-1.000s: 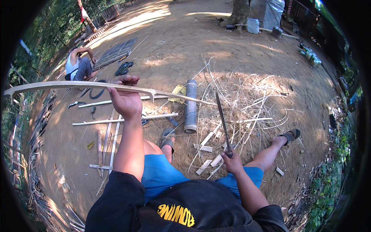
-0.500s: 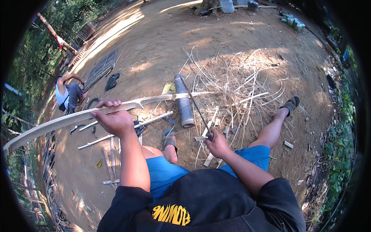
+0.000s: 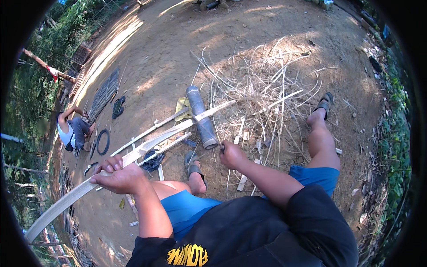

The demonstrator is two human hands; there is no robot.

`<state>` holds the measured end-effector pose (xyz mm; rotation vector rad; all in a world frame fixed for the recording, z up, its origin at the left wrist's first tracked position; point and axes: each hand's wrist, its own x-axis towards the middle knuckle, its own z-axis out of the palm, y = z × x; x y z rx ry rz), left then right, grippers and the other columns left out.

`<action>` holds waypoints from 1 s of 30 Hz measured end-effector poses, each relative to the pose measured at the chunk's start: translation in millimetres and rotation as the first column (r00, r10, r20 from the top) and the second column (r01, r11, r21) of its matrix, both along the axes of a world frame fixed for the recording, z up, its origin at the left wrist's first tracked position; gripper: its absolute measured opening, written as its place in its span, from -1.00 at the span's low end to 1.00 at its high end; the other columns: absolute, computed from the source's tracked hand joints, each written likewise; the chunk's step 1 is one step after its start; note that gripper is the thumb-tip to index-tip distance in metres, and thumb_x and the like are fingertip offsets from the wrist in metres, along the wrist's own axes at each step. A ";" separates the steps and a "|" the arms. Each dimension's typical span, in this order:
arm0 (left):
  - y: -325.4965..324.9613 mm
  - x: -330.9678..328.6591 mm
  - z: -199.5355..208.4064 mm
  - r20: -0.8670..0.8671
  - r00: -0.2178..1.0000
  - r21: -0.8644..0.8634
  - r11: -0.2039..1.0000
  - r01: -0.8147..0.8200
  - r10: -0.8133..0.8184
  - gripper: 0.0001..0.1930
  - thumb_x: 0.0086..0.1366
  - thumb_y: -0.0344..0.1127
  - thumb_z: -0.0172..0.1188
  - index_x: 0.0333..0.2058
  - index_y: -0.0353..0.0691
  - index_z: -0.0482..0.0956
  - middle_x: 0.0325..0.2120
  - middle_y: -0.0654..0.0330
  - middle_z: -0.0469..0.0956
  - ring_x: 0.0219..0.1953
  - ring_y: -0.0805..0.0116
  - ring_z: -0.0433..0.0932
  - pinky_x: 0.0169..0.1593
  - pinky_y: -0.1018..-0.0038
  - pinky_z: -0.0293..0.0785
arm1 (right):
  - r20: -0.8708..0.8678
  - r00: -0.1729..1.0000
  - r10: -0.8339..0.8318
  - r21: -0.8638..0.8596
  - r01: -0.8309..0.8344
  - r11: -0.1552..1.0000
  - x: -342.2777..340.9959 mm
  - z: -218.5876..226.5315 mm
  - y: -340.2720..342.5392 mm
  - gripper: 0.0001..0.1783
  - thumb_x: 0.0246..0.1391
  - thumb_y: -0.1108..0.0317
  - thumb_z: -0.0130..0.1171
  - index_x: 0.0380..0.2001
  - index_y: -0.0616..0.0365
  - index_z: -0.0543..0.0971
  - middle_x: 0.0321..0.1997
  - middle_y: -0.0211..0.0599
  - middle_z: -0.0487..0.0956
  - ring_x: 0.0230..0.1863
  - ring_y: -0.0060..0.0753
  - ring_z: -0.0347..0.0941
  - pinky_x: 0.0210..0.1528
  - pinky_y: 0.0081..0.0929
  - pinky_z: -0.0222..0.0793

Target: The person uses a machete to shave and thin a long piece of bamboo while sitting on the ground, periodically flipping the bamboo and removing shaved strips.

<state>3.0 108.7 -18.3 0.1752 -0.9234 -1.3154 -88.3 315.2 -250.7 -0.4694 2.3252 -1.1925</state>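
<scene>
Left hand (image 3: 119, 176), knuckles up, grips a long, pale, curved bamboo strip (image 3: 147, 147). Right hand (image 3: 231, 155) is fisted around a thin knife handle (image 3: 221, 146) beside a grey pipe (image 3: 201, 116).

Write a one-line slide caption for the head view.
Seated on bare ground, a person grips a long bamboo strip in the left hand while the right hand holds a knife handle beside a grey tube.

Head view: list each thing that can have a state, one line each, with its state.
Left hand: closed around the long pale split bamboo strip.
Long pale split bamboo strip: held up off the ground, bowed.
Right hand: fisted on a dark handle; the blade cannot be made out.
Grey bamboo tube section: lying on the dirt.
Heap of pale thin bamboo shavings: loose, tangled.
Black sandals: off, lying on the dirt.
</scene>
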 end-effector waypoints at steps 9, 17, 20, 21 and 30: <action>-0.3 -7.6 6.3 0.007 0.991 -0.050 0.990 -0.132 0.133 -0.66 0.46 0.06 -0.07 -0.32 -0.09 0.30 -0.61 0.37 0.13 -0.62 0.54 0.09 -0.51 0.59 0.06 | 0.033 0.998 0.046 0.001 -0.046 0.999 -29.5 -9.2 -12.3 -0.75 0.07 0.31 0.09 -0.18 0.17 0.47 -0.22 0.10 0.59 -0.12 0.16 0.52 -0.06 0.00 0.41; -8.7 -16.6 4.4 0.063 0.968 -0.068 0.969 -0.237 0.242 -0.72 0.43 -0.09 0.03 -0.39 -0.11 0.28 -0.61 0.37 0.12 -0.64 0.51 0.09 -0.54 0.58 0.07 | 0.019 0.999 -0.032 -0.002 0.033 0.999 -68.5 -63.6 -17.9 -0.74 0.04 0.34 0.10 -0.19 0.17 0.47 -0.21 0.10 0.60 -0.08 0.18 0.52 -0.02 -0.03 0.41; -14.4 -26.3 -0.5 0.073 0.964 -0.077 0.965 -0.252 0.257 -0.72 0.43 -0.11 0.03 -0.40 -0.12 0.27 -0.61 0.36 0.12 -0.64 0.50 0.09 -0.54 0.58 0.07 | 0.022 0.997 -0.069 0.018 0.069 0.997 -82.7 -80.5 -19.1 -0.75 0.02 0.37 0.07 -0.19 0.16 0.47 -0.25 0.11 0.60 -0.12 0.20 0.53 -0.03 -0.03 0.42; -17.5 -26.7 -1.6 0.086 0.963 -0.070 0.965 -0.252 0.257 -0.73 0.44 -0.10 0.02 -0.38 -0.11 0.28 -0.61 0.37 0.13 -0.63 0.51 0.09 -0.53 0.57 0.06 | 0.020 0.997 -0.077 0.009 0.077 0.997 -82.5 -78.5 -25.2 -0.75 0.02 0.38 0.07 -0.19 0.17 0.47 -0.26 0.11 0.60 -0.13 0.19 0.53 -0.04 -0.04 0.43; -22.3 -28.2 -3.8 0.127 0.957 -0.087 0.964 -0.251 0.261 -0.74 0.46 -0.09 -0.01 -0.35 -0.11 0.28 -0.61 0.38 0.10 -0.62 0.52 0.06 -0.53 0.56 0.02 | 0.063 0.997 -0.053 0.110 0.046 0.993 -103.8 -77.8 -18.4 -0.76 0.04 0.40 0.04 -0.17 0.14 0.48 -0.23 0.06 0.61 -0.12 0.15 0.54 -0.03 -0.05 0.43</action>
